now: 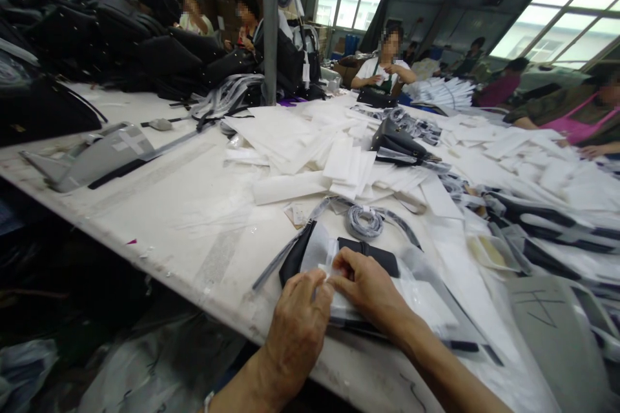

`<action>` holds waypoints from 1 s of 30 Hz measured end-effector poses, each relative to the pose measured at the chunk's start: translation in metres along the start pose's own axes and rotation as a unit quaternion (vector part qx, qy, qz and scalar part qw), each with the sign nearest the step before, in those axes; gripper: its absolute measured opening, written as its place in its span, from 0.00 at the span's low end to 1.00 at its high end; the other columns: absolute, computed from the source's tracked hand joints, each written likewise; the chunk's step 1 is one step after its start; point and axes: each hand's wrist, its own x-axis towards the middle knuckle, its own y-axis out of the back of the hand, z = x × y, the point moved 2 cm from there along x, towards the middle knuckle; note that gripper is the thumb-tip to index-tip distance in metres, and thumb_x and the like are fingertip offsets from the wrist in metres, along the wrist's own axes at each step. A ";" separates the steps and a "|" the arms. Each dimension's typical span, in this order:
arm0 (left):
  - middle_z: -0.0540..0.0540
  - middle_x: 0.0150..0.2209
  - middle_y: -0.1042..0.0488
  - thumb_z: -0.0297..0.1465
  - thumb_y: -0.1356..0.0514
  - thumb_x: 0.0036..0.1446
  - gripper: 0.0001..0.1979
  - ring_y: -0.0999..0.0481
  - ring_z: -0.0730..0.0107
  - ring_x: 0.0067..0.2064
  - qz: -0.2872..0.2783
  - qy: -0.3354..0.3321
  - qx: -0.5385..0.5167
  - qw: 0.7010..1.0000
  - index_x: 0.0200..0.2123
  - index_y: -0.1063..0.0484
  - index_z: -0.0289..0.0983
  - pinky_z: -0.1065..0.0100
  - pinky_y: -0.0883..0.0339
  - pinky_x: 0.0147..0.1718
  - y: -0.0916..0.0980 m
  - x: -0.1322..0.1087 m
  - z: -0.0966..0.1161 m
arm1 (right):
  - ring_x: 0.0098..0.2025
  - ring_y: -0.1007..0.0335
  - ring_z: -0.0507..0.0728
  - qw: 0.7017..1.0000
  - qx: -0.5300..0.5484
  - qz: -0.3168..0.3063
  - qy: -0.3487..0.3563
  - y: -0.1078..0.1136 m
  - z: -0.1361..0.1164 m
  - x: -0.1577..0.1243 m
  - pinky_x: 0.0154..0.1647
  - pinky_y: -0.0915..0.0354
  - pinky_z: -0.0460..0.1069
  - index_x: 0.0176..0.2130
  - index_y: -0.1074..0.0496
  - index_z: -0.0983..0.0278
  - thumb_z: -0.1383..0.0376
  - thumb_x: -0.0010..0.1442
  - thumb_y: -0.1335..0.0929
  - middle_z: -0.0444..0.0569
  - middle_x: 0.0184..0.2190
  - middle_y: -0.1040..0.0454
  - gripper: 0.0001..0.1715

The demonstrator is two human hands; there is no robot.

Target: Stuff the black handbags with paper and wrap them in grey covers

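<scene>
A black handbag [295,261] lies before me near the table's front edge, partly covered by a thin white wrapping sheet [314,248]. My left hand [299,319] rests at the bag's near left side, fingers bent and closed on the white wrapping. Opposite it, my right hand [361,281] pinches the same wrapping, thumb and forefinger close to the left fingertips. What exactly lies between the fingertips is partly hidden. Just beyond the bag sits a coiled strap [364,222] in clear plastic, with the bag's long handle arching around it.
White sheets [300,188] are heaped across the table [194,219]. Another black bag [400,142] stands beyond them. A grey template [552,329] lies at right, a grey piece [109,151] at left. Black bags [121,32] pile up behind. Several co-workers sit around the table.
</scene>
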 end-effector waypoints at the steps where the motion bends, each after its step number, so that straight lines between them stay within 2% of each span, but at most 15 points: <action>1: 0.38 0.47 0.26 0.21 0.50 0.67 0.09 0.26 0.60 0.49 0.001 -0.019 0.008 1.000 0.42 0.29 0.33 0.59 0.30 0.50 0.002 0.001 0.002 | 0.30 0.33 0.54 1.000 0.001 -0.003 0.001 0.000 0.000 0.000 0.32 0.47 0.48 0.33 0.30 0.61 0.67 0.56 0.28 0.41 0.27 0.26 0.05; 4: 0.40 0.48 0.24 0.21 0.51 0.68 0.12 0.27 0.57 0.54 -0.007 -0.088 0.004 0.996 0.40 0.27 0.32 0.53 0.37 0.58 0.008 0.000 0.011 | 0.29 0.33 0.53 1.000 0.011 -0.014 0.003 0.001 -0.001 0.003 0.30 0.49 0.47 0.33 0.30 0.61 0.68 0.55 0.29 0.41 0.27 0.26 0.05; 6: 0.40 0.45 0.23 0.21 0.52 0.68 0.13 0.25 0.60 0.50 -0.030 -0.118 -0.002 0.993 0.43 0.27 0.31 0.56 0.35 0.56 0.010 -0.004 0.016 | 0.28 0.34 0.52 1.000 0.009 -0.019 -0.002 0.002 -0.001 0.005 0.29 0.50 0.47 0.33 0.30 0.61 0.69 0.53 0.28 0.39 0.25 0.27 0.06; 10: 0.38 0.44 0.23 0.24 0.52 0.69 0.15 0.24 0.60 0.44 -0.064 -0.094 0.033 0.993 0.50 0.28 0.28 0.61 0.29 0.46 0.009 -0.011 0.021 | 0.27 0.35 0.51 0.999 0.001 -0.019 -0.026 0.005 -0.003 0.008 0.28 0.51 0.47 0.32 0.29 0.60 0.66 0.50 0.26 0.38 0.24 0.28 0.09; 17: 0.42 0.46 0.23 0.25 0.60 0.71 0.21 0.26 0.59 0.51 -0.050 -0.098 0.097 0.989 0.51 0.28 0.31 0.59 0.36 0.52 0.013 -0.015 0.024 | 0.31 0.31 0.56 0.995 -0.080 0.018 -0.065 0.010 -0.004 0.013 0.28 0.52 0.48 0.32 0.29 0.60 0.56 0.48 0.23 0.42 0.27 0.26 0.17; 22: 0.42 0.44 0.23 0.22 0.54 0.68 0.17 0.25 0.60 0.47 -0.091 -0.102 0.136 0.981 0.51 0.28 0.31 0.60 0.35 0.49 0.011 -0.012 0.022 | 0.34 0.28 0.58 0.995 -0.057 0.056 -0.060 0.013 -0.007 0.012 0.32 0.46 0.48 0.32 0.28 0.61 0.56 0.56 0.27 0.46 0.29 0.23 0.11; 24: 0.42 0.43 0.23 0.20 0.49 0.64 0.16 0.25 0.60 0.45 -0.103 -0.104 0.143 0.979 0.52 0.29 0.31 0.60 0.35 0.48 0.009 -0.012 0.021 | 0.35 0.27 0.56 0.996 -0.020 0.081 -0.036 0.026 -0.003 -0.002 0.34 0.41 0.48 0.33 0.27 0.60 0.57 0.60 0.30 0.45 0.31 0.22 0.10; 26: 0.43 0.45 0.23 0.18 0.47 0.60 0.19 0.25 0.60 0.47 -0.102 -0.106 0.140 0.979 0.53 0.29 0.32 0.60 0.35 0.49 0.008 -0.015 0.021 | 0.33 0.28 0.55 0.990 0.043 0.136 -0.020 0.050 0.011 -0.028 0.35 0.38 0.47 0.34 0.25 0.60 0.55 0.61 0.32 0.44 0.30 0.23 0.12; 28: 0.43 0.48 0.24 0.16 0.48 0.57 0.23 0.26 0.60 0.49 -0.101 -0.108 0.136 0.980 0.55 0.30 0.34 0.59 0.36 0.51 0.008 -0.020 0.019 | 0.31 0.28 0.55 0.971 0.099 0.217 -0.033 0.082 0.039 -0.065 0.35 0.36 0.48 0.34 0.24 0.61 0.52 0.60 0.32 0.44 0.28 0.23 0.15; 30: 0.43 0.52 0.25 0.14 0.49 0.55 0.28 0.27 0.60 0.52 -0.116 -0.121 0.145 0.975 0.58 0.31 0.35 0.57 0.38 0.54 0.007 -0.025 0.014 | 0.32 0.27 0.57 0.943 0.117 0.302 -0.073 0.119 0.078 -0.111 0.36 0.35 0.49 0.35 0.23 0.62 0.48 0.57 0.31 0.46 0.29 0.22 0.20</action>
